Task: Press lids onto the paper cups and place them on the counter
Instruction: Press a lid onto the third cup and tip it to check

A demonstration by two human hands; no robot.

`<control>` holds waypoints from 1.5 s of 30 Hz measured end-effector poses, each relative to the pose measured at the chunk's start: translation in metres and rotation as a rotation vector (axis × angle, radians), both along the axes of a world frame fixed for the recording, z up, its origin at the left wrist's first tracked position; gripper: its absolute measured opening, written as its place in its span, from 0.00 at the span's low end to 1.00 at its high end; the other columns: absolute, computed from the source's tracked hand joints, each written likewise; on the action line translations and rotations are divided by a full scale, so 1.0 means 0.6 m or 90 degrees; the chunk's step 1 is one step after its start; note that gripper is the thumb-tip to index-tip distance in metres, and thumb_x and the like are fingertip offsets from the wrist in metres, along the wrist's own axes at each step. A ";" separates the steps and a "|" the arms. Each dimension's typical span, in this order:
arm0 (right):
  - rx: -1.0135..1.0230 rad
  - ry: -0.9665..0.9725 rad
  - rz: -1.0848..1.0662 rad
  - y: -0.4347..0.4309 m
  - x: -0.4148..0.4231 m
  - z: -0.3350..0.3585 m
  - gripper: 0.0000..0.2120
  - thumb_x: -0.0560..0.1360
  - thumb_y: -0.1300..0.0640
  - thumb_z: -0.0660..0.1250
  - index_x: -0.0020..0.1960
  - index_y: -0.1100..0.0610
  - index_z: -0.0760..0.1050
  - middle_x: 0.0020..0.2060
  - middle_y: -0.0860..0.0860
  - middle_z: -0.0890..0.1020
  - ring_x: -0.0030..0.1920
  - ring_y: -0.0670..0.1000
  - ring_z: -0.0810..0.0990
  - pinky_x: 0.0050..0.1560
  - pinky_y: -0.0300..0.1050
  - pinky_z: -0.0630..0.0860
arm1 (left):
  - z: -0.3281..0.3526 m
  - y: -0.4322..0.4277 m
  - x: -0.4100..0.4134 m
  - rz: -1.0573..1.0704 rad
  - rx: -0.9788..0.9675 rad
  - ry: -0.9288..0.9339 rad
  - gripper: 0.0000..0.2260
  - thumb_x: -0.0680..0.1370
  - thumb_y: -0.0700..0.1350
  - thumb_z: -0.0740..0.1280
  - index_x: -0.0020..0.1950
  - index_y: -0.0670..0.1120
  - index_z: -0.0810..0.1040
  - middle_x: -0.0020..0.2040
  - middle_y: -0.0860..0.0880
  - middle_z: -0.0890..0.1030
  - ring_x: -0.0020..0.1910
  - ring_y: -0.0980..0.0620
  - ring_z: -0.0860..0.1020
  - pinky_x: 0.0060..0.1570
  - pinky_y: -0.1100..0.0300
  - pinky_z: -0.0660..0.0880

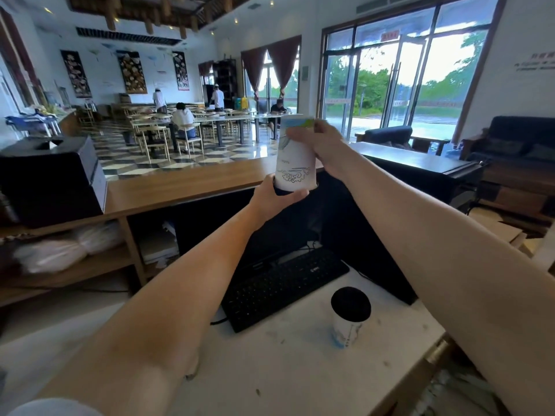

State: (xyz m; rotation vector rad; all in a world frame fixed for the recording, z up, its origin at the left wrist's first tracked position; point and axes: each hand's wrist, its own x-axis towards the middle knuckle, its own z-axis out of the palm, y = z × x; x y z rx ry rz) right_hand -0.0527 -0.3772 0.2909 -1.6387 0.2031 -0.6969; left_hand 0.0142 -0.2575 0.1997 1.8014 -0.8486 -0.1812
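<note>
White paper with blue and green drawings makes up the paper cup [295, 157] that both hands hold in the air. It is above the far edge of the white table [270, 370] and in front of the wood counter [180, 187]. The left hand [274, 198] wraps its fingers and thumb round the low end of the cup. A dark piece [281, 191] peeks out there. It may be a lid, but I cannot tell. The right hand [322, 145] curls its fingers round the top end of the cup.

A second paper cup [348, 331] stands upright on the white table, near its right edge. A black lid [350, 304] sits on top of it. A black keyboard [282, 289] lies to the left of that cup, closer to the far edge of the table. The two do not touch.

A big black box [51, 181] sits at the left end of the wood counter. Far behind it, people [181, 115] sit and stand by tables [216, 118] in a big room with tall windows [405, 79].
</note>
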 end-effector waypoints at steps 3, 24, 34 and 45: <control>-0.100 0.065 -0.015 0.009 0.015 -0.009 0.24 0.67 0.56 0.76 0.60 0.59 0.74 0.56 0.55 0.81 0.54 0.55 0.80 0.57 0.51 0.78 | -0.026 -0.007 0.003 0.011 0.002 0.035 0.27 0.68 0.54 0.75 0.62 0.49 0.70 0.59 0.51 0.76 0.60 0.52 0.74 0.61 0.57 0.71; -0.079 0.058 0.013 0.010 0.011 -0.034 0.19 0.69 0.57 0.74 0.56 0.60 0.73 0.50 0.55 0.81 0.50 0.55 0.81 0.50 0.48 0.79 | -0.080 -0.057 -0.105 -0.238 -0.541 0.868 0.40 0.73 0.63 0.64 0.73 0.35 0.58 0.62 0.33 0.73 0.58 0.37 0.76 0.55 0.41 0.75; -0.092 0.108 0.043 -0.041 -0.030 -0.080 0.36 0.59 0.43 0.78 0.61 0.55 0.72 0.57 0.51 0.79 0.56 0.50 0.79 0.61 0.50 0.76 | -0.021 -0.058 -0.045 -0.175 -0.774 0.814 0.30 0.74 0.56 0.67 0.70 0.40 0.65 0.65 0.39 0.74 0.64 0.42 0.74 0.65 0.44 0.70; -0.192 0.249 0.084 -0.084 -0.041 -0.108 0.26 0.68 0.47 0.74 0.63 0.53 0.72 0.58 0.50 0.78 0.60 0.49 0.75 0.60 0.45 0.72 | 0.075 -0.019 -0.002 -0.086 -0.379 0.385 0.12 0.75 0.43 0.70 0.56 0.42 0.75 0.48 0.47 0.81 0.50 0.48 0.79 0.51 0.49 0.79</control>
